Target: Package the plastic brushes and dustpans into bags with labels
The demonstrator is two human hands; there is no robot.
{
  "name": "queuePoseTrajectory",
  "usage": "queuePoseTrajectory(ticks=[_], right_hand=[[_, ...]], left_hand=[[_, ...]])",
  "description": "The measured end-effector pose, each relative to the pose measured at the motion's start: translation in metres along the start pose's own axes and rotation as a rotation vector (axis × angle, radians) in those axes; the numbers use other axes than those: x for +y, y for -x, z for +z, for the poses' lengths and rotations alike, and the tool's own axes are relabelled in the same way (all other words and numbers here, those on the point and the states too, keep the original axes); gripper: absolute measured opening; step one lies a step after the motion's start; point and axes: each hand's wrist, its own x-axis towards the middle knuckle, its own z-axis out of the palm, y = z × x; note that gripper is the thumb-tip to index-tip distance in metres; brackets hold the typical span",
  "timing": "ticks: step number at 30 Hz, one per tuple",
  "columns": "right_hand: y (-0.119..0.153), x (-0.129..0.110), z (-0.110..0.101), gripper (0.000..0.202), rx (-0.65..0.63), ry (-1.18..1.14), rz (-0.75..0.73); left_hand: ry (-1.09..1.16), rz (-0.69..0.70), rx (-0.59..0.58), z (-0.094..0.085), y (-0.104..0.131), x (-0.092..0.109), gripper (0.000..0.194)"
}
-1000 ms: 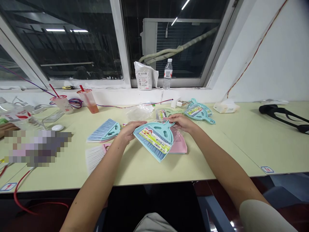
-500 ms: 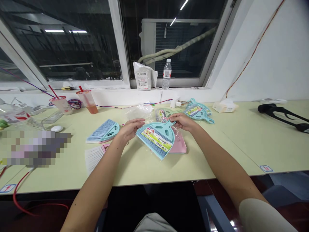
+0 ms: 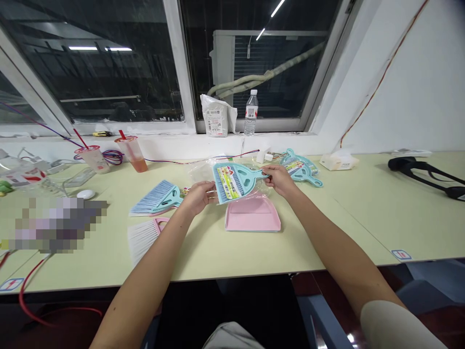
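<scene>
A teal dustpan and brush set (image 3: 238, 182) in clear plastic wrap, with a yellow-green label across its bristles, is held up above the table. My right hand (image 3: 279, 179) is closed around its handle. At the wide bristle end, my left hand (image 3: 198, 198) pinches the edge of the set or its wrapper. A pink dustpan (image 3: 253, 216) lies on the table just below the held set. To the left of my left hand are a teal brush with blue bristles (image 3: 155, 198) and a white-bristled brush with a pink frame (image 3: 143, 238), partly hidden by my forearm.
Another wrapped teal set (image 3: 300, 167) lies behind my right hand. Clear plastic wrap (image 3: 201, 169) lies toward the window. Two drink cups (image 3: 132, 154) stand back left. A tissue pack (image 3: 338, 160) and black strapped gear (image 3: 425, 177) are at right; a water bottle (image 3: 251, 114) stands on the sill.
The wrapped set has been raised away from me and turned, so its handle now points right. The pink dustpan beneath it is uncovered. My left hand has shifted slightly right.
</scene>
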Motion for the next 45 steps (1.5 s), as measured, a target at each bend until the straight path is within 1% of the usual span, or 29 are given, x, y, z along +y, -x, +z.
queuePoseTrajectory(ticks=[3,6,10,12,14,16,17,19,21,23,27,33,36,42,45], right_hand=[[-0.002,0.002,-0.002,0.018,0.002,-0.001,0.007],[-0.003,0.003,-0.004,0.017,0.016,-0.019,0.018],[-0.003,0.003,-0.002,0.016,0.024,-0.028,0.043],[-0.002,0.003,0.000,0.016,0.039,-0.024,0.050],[-0.001,0.004,0.003,0.014,0.063,-0.024,0.046],[-0.001,0.005,0.004,0.012,0.088,-0.031,0.035],[-0.001,0.006,0.004,0.011,0.096,-0.035,0.029],[-0.002,0.008,0.003,0.011,0.100,-0.042,0.020],[-0.004,0.010,0.002,0.010,0.096,-0.047,0.013],[-0.004,0.012,0.002,0.011,0.094,-0.053,0.008],[-0.003,0.012,0.004,0.012,0.106,-0.052,0.007],[0.002,0.011,0.010,0.012,0.094,-0.037,0.009],[0.003,0.010,0.012,0.012,0.088,-0.042,0.017],[0.001,0.013,0.011,0.014,0.077,-0.054,0.032],[0.000,0.015,0.010,0.015,0.069,-0.058,0.038]], left_hand=[[0.026,0.052,0.088,-0.003,-0.003,0.000,0.017],[0.047,0.105,0.181,-0.006,-0.005,0.002,0.017],[0.045,0.120,0.209,-0.007,-0.005,0.002,0.023],[0.030,0.148,0.245,-0.006,-0.005,0.001,0.028],[-0.018,0.252,0.309,-0.005,-0.004,0.001,0.033],[-0.127,0.400,0.332,-0.003,-0.003,0.002,0.032],[-0.202,0.462,0.310,-0.003,-0.002,0.002,0.029],[-0.370,0.532,0.231,-0.002,-0.001,0.002,0.021],[-0.513,0.545,0.174,-0.002,0.000,0.001,0.017],[-0.597,0.542,0.140,-0.002,-0.001,-0.001,0.018],[-0.587,0.489,0.071,-0.001,0.000,-0.002,0.020],[-0.616,0.373,0.018,0.006,0.010,0.005,0.030],[-0.607,0.372,0.014,0.006,0.010,0.005,0.033],[-0.566,0.374,-0.003,0.000,0.002,0.000,0.044],[-0.574,0.368,-0.004,-0.001,0.002,-0.001,0.045]])
